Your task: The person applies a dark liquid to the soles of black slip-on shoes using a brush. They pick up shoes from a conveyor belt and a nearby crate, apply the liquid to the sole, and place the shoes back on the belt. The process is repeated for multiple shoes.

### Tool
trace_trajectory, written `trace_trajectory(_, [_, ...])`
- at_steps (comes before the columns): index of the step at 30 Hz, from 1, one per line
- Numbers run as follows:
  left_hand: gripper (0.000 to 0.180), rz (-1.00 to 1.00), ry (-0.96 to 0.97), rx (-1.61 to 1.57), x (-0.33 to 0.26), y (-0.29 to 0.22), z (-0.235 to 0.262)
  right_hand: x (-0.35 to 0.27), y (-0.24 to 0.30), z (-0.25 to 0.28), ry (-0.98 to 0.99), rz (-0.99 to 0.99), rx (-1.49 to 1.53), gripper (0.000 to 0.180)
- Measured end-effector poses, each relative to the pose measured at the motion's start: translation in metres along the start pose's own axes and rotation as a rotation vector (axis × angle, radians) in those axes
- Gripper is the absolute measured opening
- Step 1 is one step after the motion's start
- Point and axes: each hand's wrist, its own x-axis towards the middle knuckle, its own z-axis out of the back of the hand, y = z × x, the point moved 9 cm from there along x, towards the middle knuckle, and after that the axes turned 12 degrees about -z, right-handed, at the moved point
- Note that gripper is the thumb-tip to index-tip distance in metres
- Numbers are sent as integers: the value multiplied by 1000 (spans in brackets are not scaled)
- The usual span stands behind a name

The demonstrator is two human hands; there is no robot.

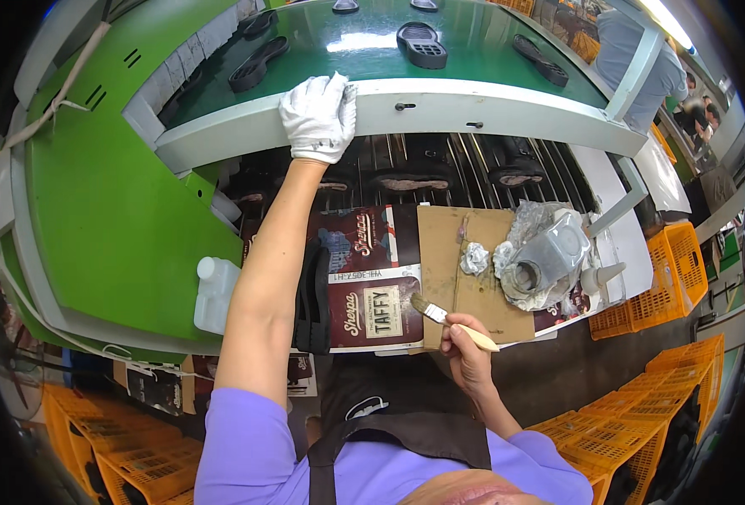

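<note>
My right hand (466,358), bare, grips a flat paintbrush (477,338) by its pale handle; the brush's bristles point up and left over a dark red printed cardboard sheet (360,307). My left hand (318,122), in a white glove, is stretched far forward onto the grey metal rail (440,108) of a conveyor, its fingers curled over the top edge. Beyond that rail, several black shoe soles (423,46) lie on the green belt (339,59). A pair of black soles (312,299) lies beside my left forearm. An open clear plastic container (549,257) stands right of the brush.
Under the rail, black shoes (410,179) lie on metal rollers. Crumpled white wads (474,258) sit on brown cardboard (440,244). A white plastic bottle (215,295) stands by the green machine housing (95,194). Orange crates (654,282) flank me. Another person (637,63) is at the far right.
</note>
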Motion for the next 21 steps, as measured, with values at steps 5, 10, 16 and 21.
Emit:
trace_trajectory(5, [19,-18,6,8,-1,-3,-2,7,-14,-11,41,-29,11,21])
trace_trajectory(10, [20,-14,22,29,-1,-2,0,4,-16,-15,76,-30,41,20])
trace_trajectory(16, [21,-23,37,33,-1,-2,0,4,-23,-11,80,-45,38,20])
trace_trajectory(21, [23,-32,31,42,-1,-4,-2,5,-21,-16,91,-42,28,20])
